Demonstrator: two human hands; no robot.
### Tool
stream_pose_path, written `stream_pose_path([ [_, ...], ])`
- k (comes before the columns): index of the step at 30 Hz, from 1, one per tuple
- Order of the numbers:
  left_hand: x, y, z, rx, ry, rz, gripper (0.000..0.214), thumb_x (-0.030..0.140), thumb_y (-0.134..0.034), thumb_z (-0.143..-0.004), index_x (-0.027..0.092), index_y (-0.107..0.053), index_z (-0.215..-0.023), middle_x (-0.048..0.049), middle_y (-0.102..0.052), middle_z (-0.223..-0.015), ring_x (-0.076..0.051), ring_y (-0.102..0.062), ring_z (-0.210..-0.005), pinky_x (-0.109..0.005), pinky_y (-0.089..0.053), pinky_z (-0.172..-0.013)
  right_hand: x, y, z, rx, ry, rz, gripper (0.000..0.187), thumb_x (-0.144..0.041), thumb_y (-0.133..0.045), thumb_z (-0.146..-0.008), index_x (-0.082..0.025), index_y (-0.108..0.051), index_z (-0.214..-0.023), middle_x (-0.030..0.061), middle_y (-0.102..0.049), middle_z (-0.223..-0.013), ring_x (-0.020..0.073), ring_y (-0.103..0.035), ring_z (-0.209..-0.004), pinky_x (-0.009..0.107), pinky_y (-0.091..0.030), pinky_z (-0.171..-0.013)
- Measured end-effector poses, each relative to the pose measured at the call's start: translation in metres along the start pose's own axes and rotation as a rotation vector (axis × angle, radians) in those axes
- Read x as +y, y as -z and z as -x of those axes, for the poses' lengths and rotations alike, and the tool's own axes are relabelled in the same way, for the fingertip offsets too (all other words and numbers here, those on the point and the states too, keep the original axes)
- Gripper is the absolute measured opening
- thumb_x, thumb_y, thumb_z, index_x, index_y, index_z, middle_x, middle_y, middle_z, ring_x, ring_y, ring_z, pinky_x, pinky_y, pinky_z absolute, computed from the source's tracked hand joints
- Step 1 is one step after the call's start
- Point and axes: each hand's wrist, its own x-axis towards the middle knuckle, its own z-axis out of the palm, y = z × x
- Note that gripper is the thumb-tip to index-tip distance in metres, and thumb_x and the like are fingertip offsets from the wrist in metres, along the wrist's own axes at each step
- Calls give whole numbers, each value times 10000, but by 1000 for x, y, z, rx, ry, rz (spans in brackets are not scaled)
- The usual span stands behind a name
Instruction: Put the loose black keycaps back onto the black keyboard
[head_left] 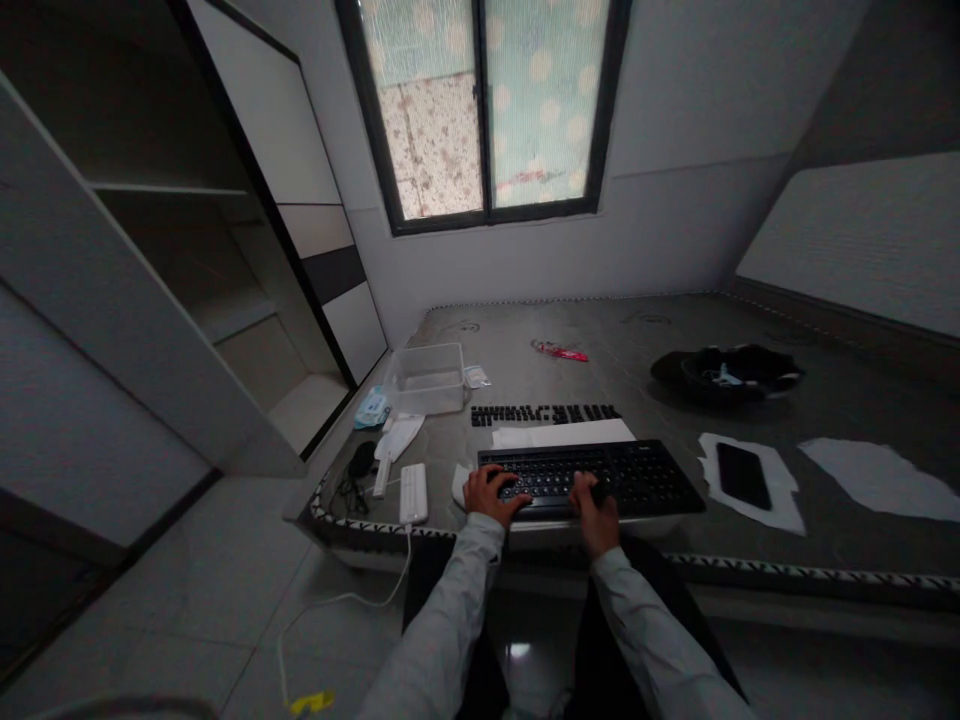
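Note:
A black keyboard lies in front of me, with small light spots across its left and middle part, where keycaps seem to be off. My left hand rests on the keyboard's left end, fingers apart, thumb near the front edge. Over the middle of the keyboard my right hand is closed, fingers pinched around a small dark thing that I cannot make out. Behind the keyboard lies white paper. Beyond the paper, loose black keycaps are laid out in rows.
Left of the keyboard are a white power strip with a cord, a clear plastic bin and a blue packet. A red item lies farther back. To the right are a phone on paper and a black cap.

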Motion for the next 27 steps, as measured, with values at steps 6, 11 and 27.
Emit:
stream_pose_path([
  [6,-1,2,2,-6,-4,36,329,489,-776,-628,384,-725,-935,6,-616,-1132,-243,-496,-1110,-386,-373,-959,-19,-52,-31,-38,-111,-541,499,-606,-607,-766,-225,-339,-587,-96,-280,-478,68,-251,-428,231,-221,-422],
  [11,-9,-5,0,4,-6,51,379,528,-796,-572,396,-726,-921,12,-614,-1117,-244,-506,-1087,-389,-376,-948,-12,-82,-41,-79,-183,-599,510,-633,-598,-752,-228,-338,-580,-104,-262,-466,62,-250,-414,221,-227,-401],
  [27,-12,-7,0,21,-12,113,431,519,-834,-507,376,-730,-900,8,-620,-1097,-241,-500,-1065,-384,-378,-943,21,-106,-47,-96,-231,-546,494,-521,-732,-678,-217,-358,-574,-109,-285,-488,34,-249,-408,193,-210,-366],
])
